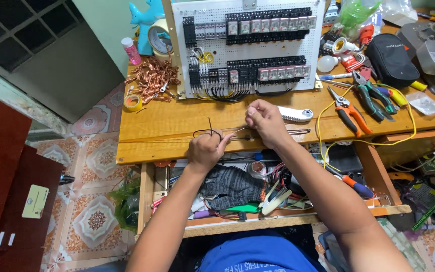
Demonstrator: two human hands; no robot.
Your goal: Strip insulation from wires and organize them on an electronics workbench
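Nearest us, our left hand (206,150) closes its grip on a thin black wire (208,132) looped above the knuckles. The wire's long axis runs rightward, low over the wooden worktop (177,126), to our right hand (265,122), which pinches the far end just before the white perforated relay panel (247,45).

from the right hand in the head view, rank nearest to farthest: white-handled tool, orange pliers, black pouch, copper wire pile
1. white-handled tool, just right of the right hand on the bench.
2. orange pliers, further right.
3. copper wire pile, back left by the panel.
4. black pouch, back right.
The last two are fairly close in distance; the pouch looks slightly farther.
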